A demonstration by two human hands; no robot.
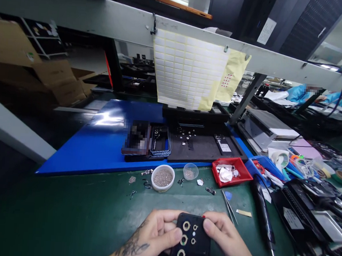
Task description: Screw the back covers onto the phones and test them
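Note:
A black phone back cover [196, 248] with gold-coloured camera rings is held upright near the bottom of the head view. My left hand [159, 236] grips its left edge, thumb on the front by the rings and fingers behind. At the top right corner, my right hand [223, 233] pinches the cover between thumb and fingers, beside a small red spot. The lower end of the cover runs out of the frame. Beyond the hands stand a white bowl of tiny screws [163, 178] and a smaller clear cup of screws [190, 172].
Tweezers [229, 207] and a black electric screwdriver [263, 214] lie to the right. A red bin [232, 172] and a blue bin [266, 169] stand behind them. Stacked phone frames [160, 141] and a black tray [201, 145] rest on a blue mat [84, 153].

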